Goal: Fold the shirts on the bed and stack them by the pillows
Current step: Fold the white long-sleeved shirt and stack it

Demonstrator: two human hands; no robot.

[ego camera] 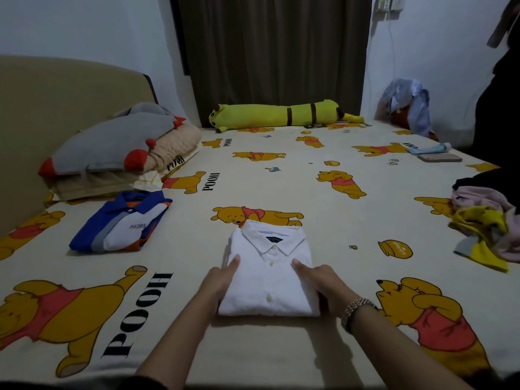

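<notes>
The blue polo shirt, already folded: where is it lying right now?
In the head view the blue polo shirt lies folded on the left of the bed, just in front of the pillows, left of the white shirt.

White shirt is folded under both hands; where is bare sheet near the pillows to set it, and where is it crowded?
Bare sheet lies between the white shirt and the folded blue polo, and beyond the polo toward the long yellow plush. The polo sits beside the pillows, so stacking on it also works. The right edge is crowded: unfolded clothes and a phone.
</notes>
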